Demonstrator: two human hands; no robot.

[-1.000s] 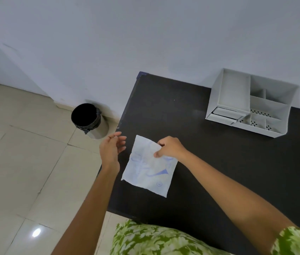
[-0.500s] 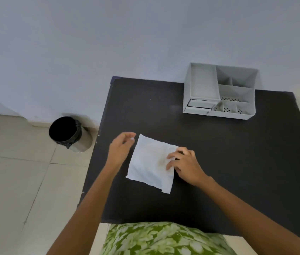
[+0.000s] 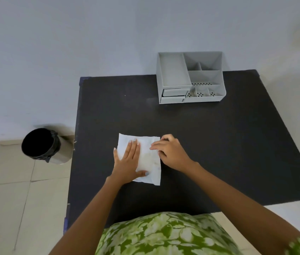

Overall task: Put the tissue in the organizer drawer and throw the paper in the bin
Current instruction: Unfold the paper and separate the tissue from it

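A white sheet (image 3: 147,156), thin like a tissue, lies flat on the black table (image 3: 228,144) near its left side. My left hand (image 3: 128,160) presses palm down on the sheet's left half, fingers stretched out. My right hand (image 3: 171,153) is curled over the sheet's upper right edge and pinches it; a narrow folded strip runs down that side. The grey organizer (image 3: 173,74) stands at the table's far edge, its small drawer (image 3: 174,92) at the front left, slightly pulled out. The bin (image 3: 62,153), lined with a black bag, stands on the floor left of the table.
A pale wall runs right behind the table and the bin. Tiled floor (image 3: 7,199) lies to the left. My green patterned clothing (image 3: 163,236) is at the table's near edge.
The sheet went from being held up in my right hand to lying flat on the table. My left hand came down onto it. The view has swung to the right.
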